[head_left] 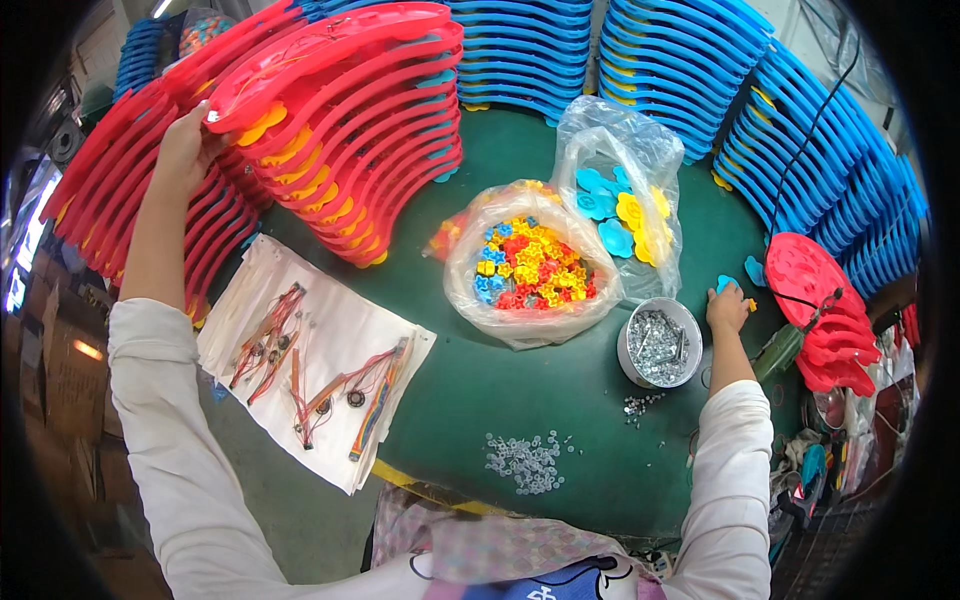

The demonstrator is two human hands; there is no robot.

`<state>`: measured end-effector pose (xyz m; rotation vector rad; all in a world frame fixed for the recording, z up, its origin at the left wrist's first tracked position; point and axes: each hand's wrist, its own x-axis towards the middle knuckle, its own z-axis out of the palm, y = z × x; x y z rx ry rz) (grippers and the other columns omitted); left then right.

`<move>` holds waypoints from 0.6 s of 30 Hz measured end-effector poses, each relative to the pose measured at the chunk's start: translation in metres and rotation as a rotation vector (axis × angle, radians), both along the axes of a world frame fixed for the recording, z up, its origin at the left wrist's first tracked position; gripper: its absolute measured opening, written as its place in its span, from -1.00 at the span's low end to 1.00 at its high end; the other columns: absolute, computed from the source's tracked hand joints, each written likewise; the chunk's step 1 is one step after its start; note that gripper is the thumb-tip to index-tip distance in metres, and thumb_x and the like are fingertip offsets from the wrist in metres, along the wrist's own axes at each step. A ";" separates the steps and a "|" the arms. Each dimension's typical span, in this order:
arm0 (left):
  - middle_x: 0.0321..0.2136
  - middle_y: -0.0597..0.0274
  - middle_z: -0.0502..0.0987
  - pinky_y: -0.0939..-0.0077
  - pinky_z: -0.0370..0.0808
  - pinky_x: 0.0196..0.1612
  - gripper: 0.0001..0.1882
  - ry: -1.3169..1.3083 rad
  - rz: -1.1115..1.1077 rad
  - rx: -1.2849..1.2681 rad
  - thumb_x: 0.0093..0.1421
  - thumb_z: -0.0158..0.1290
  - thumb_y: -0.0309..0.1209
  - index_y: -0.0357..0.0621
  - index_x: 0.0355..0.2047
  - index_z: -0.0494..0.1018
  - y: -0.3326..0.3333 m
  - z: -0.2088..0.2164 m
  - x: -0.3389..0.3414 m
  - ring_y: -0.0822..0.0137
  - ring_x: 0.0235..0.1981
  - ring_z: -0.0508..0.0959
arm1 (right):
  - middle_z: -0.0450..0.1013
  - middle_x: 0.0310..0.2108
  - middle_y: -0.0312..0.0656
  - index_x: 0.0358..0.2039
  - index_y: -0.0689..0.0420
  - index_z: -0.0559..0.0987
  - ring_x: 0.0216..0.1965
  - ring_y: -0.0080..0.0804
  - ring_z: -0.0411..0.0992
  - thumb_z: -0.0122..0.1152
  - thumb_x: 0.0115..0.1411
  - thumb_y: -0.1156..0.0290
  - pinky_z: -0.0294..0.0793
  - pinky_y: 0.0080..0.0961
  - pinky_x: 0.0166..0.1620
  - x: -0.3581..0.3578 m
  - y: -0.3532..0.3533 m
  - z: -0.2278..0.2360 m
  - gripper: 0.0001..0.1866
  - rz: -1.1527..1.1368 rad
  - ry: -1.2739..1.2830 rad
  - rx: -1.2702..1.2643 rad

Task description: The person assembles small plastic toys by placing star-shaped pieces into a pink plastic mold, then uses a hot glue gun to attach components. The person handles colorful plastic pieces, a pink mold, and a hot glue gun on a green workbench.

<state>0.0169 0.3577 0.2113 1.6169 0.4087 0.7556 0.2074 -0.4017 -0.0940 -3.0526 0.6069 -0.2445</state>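
Note:
My left hand (188, 150) reaches to the far left, its fingers closed on the edge of the top red plastic panel (335, 45) of a tall stack. Yellow and light blue flower-shaped parts stick out along that stack's edges. On the right, my right hand (728, 310) is closed at a small blue flower-shaped piece (727, 284), with a bit of yellow (752, 305) by its fingers. Another blue piece (754, 270) lies just beyond it. Close by that hand stands a white tub (625, 362) of metal screws. Its fingertips are partly hidden.
Stacks of blue panels (525, 55) line the back and right. A bag (470, 315) of small star-shaped pieces and a bag (665, 150) of larger flowers stand mid-table. Wired parts lie on white sheets (385, 330); clear washers (525, 463) are near. Red panels (805, 275) sit right, beside a power-driver-like tool (780, 350).

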 end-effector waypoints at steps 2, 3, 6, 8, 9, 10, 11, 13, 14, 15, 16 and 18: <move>-0.22 0.21 0.60 0.57 0.60 -0.22 -0.60 0.155 -0.095 0.024 0.44 -0.04 -0.13 -0.19 0.05 0.47 0.006 0.015 -0.012 0.39 -0.27 0.61 | 0.34 0.16 -0.05 0.11 0.05 0.41 0.10 0.11 0.39 0.30 0.23 0.10 0.48 -0.03 0.07 0.000 -0.002 -0.002 -0.48 0.024 -0.035 0.002; -0.23 0.24 0.59 0.55 0.62 -0.19 -0.63 0.122 -0.109 -0.036 0.44 -0.02 -0.14 -0.15 0.03 0.47 0.000 0.012 -0.009 0.42 -0.27 0.59 | 0.36 0.12 -0.05 0.10 0.05 0.41 0.07 0.11 0.40 0.31 0.22 0.11 0.49 -0.03 0.05 -0.001 -0.006 -0.003 -0.48 0.029 -0.052 -0.003; -0.20 0.24 0.59 0.52 0.63 -0.11 -0.67 -0.059 -0.100 -0.131 0.43 0.01 -0.16 -0.14 -0.01 0.48 0.005 0.018 -0.001 0.40 -0.23 0.58 | 0.37 0.06 -0.05 0.08 0.04 0.41 0.04 0.11 0.43 0.32 0.21 0.12 0.53 -0.05 0.00 0.005 -0.010 -0.015 -0.49 0.104 -0.134 -0.013; -0.17 0.20 0.58 0.43 0.60 0.00 -0.77 -0.062 -0.090 -0.149 0.42 0.00 -0.32 -0.16 -0.02 0.48 0.011 0.022 0.009 0.36 -0.16 0.58 | 0.37 0.06 -0.06 0.09 0.03 0.40 0.03 0.09 0.44 0.30 0.22 0.17 0.54 -0.06 0.00 0.002 -0.005 -0.010 -0.51 0.108 -0.084 -0.025; -0.17 0.19 0.58 0.42 0.59 0.01 -0.78 -0.051 -0.126 -0.130 0.41 -0.01 -0.36 -0.17 -0.02 0.48 0.012 0.021 0.015 0.35 -0.15 0.58 | 0.37 0.06 -0.06 0.10 0.03 0.40 0.03 0.09 0.45 0.29 0.23 0.19 0.54 -0.06 -0.01 -0.001 -0.003 -0.006 -0.52 0.104 -0.059 -0.033; -0.16 0.19 0.58 0.40 0.58 0.02 -0.79 -0.038 -0.168 -0.112 0.40 -0.01 -0.39 -0.18 -0.03 0.48 0.010 0.019 0.024 0.34 -0.14 0.58 | 0.40 0.04 -0.06 0.08 0.03 0.42 0.02 0.08 0.46 0.28 0.22 0.23 0.55 -0.06 0.00 -0.001 -0.006 -0.007 -0.55 0.093 -0.068 -0.036; -0.17 0.22 0.59 0.42 0.56 -0.01 -0.82 0.033 -0.249 -0.071 0.37 -0.01 -0.45 -0.17 -0.07 0.50 0.019 0.008 0.039 0.35 -0.15 0.57 | 0.43 0.02 -0.05 0.06 0.03 0.45 0.02 0.08 0.47 0.27 0.21 0.26 0.55 -0.06 0.02 -0.002 -0.014 -0.005 -0.58 0.069 -0.076 -0.041; -0.19 0.27 0.59 0.45 0.54 -0.03 -0.82 0.063 -0.376 0.471 0.40 -0.03 -0.39 -0.17 -0.12 0.52 0.090 0.002 0.035 0.40 -0.17 0.56 | 0.48 0.10 -0.01 0.09 0.03 0.53 0.08 -0.02 0.50 0.31 0.13 0.23 0.51 -0.10 0.12 -0.030 0.052 0.052 -0.51 0.028 0.040 0.320; -0.21 0.29 0.59 0.42 0.53 0.00 -0.77 -0.112 -0.435 0.024 0.44 -0.10 -0.36 -0.17 -0.14 0.53 0.111 -0.011 0.040 0.40 -0.18 0.56 | 0.44 0.17 0.00 0.18 0.04 0.48 0.14 -0.03 0.45 0.35 0.10 0.21 0.45 -0.09 0.18 -0.032 0.046 0.043 -0.38 0.042 -0.105 0.402; -0.19 0.29 0.59 0.42 0.52 0.01 -0.77 -0.136 -0.414 -0.093 0.44 -0.10 -0.36 -0.17 -0.13 0.53 0.116 -0.025 0.055 0.39 -0.17 0.55 | 0.44 0.13 0.06 0.18 0.06 0.51 0.16 0.00 0.42 0.40 0.09 0.11 0.43 -0.15 0.19 -0.037 0.044 0.033 -0.35 0.177 -0.262 0.505; -0.18 0.28 0.59 0.42 0.51 0.02 -0.77 -0.125 -0.343 -0.167 0.44 -0.10 -0.36 -0.18 -0.11 0.52 0.115 -0.039 0.059 0.39 -0.15 0.55 | 0.41 0.15 0.04 0.16 0.10 0.49 0.18 0.01 0.39 0.41 0.10 0.17 0.40 -0.19 0.20 -0.051 0.058 0.040 -0.38 0.251 -0.346 0.683; -0.16 0.27 0.58 0.42 0.50 0.04 -0.76 -0.092 -0.230 -0.212 0.44 -0.11 -0.36 -0.19 -0.08 0.51 0.112 -0.057 0.064 0.37 -0.13 0.55 | 0.39 0.12 0.08 0.13 0.18 0.42 0.19 0.04 0.35 0.35 0.16 0.36 0.36 -0.20 0.22 -0.079 0.058 0.038 -0.47 0.655 -0.575 0.661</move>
